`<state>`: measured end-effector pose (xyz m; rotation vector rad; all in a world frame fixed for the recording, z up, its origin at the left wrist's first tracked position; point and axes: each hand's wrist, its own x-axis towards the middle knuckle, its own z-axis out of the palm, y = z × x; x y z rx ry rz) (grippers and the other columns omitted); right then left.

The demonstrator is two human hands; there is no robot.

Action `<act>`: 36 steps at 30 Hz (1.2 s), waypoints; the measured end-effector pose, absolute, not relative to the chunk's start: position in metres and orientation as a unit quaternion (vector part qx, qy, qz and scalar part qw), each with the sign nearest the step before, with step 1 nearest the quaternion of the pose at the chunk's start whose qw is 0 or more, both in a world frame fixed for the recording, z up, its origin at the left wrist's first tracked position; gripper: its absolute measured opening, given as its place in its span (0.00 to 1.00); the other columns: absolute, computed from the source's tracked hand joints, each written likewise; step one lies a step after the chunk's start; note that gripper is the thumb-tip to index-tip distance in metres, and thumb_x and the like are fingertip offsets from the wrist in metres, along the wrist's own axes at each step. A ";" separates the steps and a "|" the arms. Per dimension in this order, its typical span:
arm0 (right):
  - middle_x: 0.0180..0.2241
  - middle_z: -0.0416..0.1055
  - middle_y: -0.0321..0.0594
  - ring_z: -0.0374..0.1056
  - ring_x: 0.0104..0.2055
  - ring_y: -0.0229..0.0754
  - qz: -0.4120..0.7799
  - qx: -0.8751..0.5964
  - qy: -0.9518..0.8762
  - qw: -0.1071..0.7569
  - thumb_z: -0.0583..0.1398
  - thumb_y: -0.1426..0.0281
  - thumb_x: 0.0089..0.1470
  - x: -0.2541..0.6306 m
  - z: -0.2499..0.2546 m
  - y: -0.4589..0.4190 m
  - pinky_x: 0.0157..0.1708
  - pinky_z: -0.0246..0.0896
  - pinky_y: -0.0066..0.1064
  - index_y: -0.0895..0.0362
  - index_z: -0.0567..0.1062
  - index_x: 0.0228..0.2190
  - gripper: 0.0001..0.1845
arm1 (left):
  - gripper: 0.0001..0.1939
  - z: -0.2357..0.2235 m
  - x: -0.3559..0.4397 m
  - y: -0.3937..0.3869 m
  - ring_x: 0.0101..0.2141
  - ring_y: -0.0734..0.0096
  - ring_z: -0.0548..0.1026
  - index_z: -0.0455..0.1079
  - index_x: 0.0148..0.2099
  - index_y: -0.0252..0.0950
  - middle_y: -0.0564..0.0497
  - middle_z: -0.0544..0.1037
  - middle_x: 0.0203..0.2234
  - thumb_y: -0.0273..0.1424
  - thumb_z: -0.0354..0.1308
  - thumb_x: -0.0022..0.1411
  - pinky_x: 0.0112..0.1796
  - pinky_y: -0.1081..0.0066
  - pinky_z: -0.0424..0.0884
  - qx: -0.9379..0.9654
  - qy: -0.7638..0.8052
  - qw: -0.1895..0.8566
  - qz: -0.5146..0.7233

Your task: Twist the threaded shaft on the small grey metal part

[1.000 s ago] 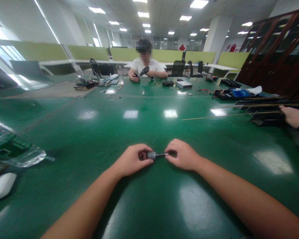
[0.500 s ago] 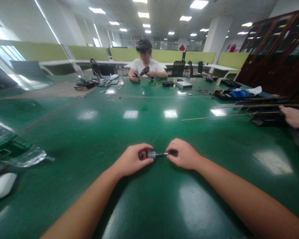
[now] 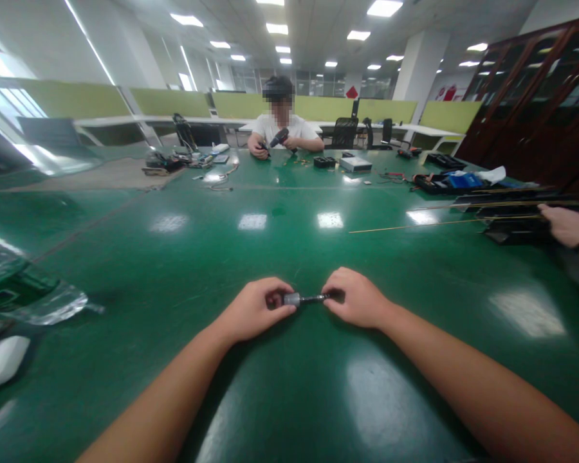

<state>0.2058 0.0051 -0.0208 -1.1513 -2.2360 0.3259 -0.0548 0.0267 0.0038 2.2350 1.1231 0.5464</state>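
In the middle of the green table (image 3: 289,399) a small grey metal cylinder with a thin dark shaft (image 3: 293,299) lies crosswise between my hands, its exact kind too small to tell. My left hand (image 3: 258,308) curls its thumb and fingers about the thick grey end. The tip of the shaft is pinched between the thumb and fingertips of my right hand (image 3: 354,299), which hides its far end. Both hands rest low at the tabletop, a short length of shaft showing between them.
Left lie a clear plastic bottle (image 3: 33,299) and a white object (image 3: 2,363). Across the table a person (image 3: 282,128) holds a power drill (image 3: 278,137). At right another person's hand (image 3: 567,225) touches thin rods (image 3: 415,226) and black trays (image 3: 516,231). Tools and boxes line the far side.
Both hands keep their hold on the cylinder and shaft. My left fingers shift very slightly; otherwise the scene stays nearly still.
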 end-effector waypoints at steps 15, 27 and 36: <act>0.32 0.76 0.40 0.68 0.38 0.43 0.120 -0.439 -0.842 0.289 0.65 0.75 0.51 0.209 -0.021 0.007 0.40 0.64 0.35 0.56 0.79 0.33 0.05 | 0.13 0.002 -0.056 0.028 0.29 0.70 0.74 0.76 0.44 0.35 0.51 0.77 0.31 0.33 0.64 0.57 0.32 0.72 0.70 0.835 0.411 0.303 0.206; 0.32 0.76 0.40 0.68 0.38 0.44 0.116 -0.446 -0.842 0.279 0.64 0.75 0.50 0.214 -0.017 0.007 0.42 0.65 0.36 0.56 0.78 0.32 0.05 | 0.14 0.002 -0.057 0.027 0.30 0.69 0.74 0.74 0.44 0.34 0.51 0.75 0.31 0.31 0.66 0.54 0.32 0.71 0.70 0.828 0.411 0.322 0.203; 0.32 0.76 0.39 0.69 0.38 0.42 0.135 -0.455 -0.839 0.267 0.65 0.75 0.50 0.212 -0.016 0.006 0.40 0.64 0.34 0.56 0.79 0.32 0.04 | 0.14 0.001 -0.055 0.028 0.29 0.69 0.74 0.75 0.44 0.34 0.51 0.76 0.31 0.31 0.67 0.54 0.32 0.71 0.70 0.831 0.407 0.319 0.206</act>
